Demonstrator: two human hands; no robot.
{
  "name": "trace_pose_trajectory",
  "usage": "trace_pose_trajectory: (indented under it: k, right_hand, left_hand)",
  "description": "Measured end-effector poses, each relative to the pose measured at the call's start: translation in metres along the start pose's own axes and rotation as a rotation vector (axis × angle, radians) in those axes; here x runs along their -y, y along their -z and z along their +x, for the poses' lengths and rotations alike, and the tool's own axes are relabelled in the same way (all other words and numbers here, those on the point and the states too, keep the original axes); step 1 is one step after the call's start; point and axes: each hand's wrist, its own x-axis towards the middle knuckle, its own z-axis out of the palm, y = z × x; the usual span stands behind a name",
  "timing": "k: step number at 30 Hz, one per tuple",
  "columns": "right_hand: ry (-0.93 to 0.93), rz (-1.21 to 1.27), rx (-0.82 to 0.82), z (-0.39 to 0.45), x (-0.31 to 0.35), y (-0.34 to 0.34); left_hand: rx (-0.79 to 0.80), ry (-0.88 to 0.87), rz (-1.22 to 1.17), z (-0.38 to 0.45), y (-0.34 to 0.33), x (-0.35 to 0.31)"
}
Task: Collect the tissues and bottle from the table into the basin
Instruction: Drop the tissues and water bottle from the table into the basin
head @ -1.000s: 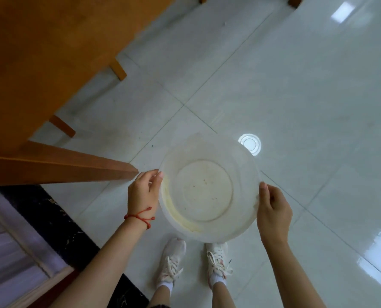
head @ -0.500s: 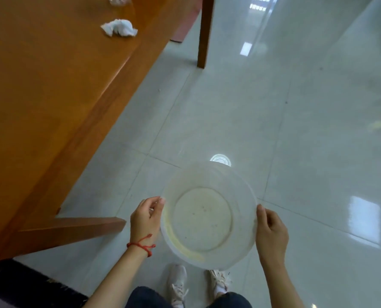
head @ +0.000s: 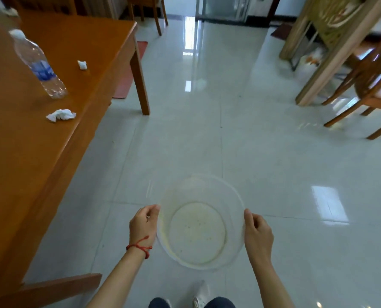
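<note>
While the person stands on the pale tiled floor (head: pixel 262 141), both hands hold a translucent basin (head: pixel 199 221) out in front of the body, well off the floor and clear of the wooden table (head: pixel 18 152). The left hand (head: pixel 143 226) is closed on the basin's left rim, thumb and fingers pinching the edge; a red string bracelet (head: pixel 139 247) circles that wrist. The right hand (head: pixel 257 234) is closed on the opposite rim, thumb on top. The two hands are apart, separated by the full width of the basin. The basin holds no objects; its flat bottom shows small specks and yellowish staining.

The table lies to the left of the basin. On its top:
- A clear plastic bottle (head: pixel 38 65) with a blue label stands near the table's right edge, toward the far end; it appears tilted by the wide lens.
- A crumpled white tissue (head: pixel 61 114) lies just nearer than the bottle, close to the table's right edge.
- A smaller crumpled tissue (head: pixel 82 64) lies beyond the bottle and to its right.

None of these items touches another or the basin. A red mat (head: pixel 127 76) lies on the floor beside the table's far leg. Wooden chairs (head: pixel 369 85) stand well apart from the table, across the room.
</note>
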Motion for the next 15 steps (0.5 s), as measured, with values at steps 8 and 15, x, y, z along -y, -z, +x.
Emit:
trace_pose_trajectory:
  k: [8, 15]
  right_hand:
    - [0.048, 0.038, -0.015, 0.04, 0.036, 0.051]
    - [0.09, 0.039, -0.006, 0.083, 0.072, 0.059]
  left_hand:
    - [-0.042, -0.08, 0.001, -0.003, -0.03, -0.073]
    - [-0.058, -0.143, 0.046, 0.028, -0.045, -0.119]
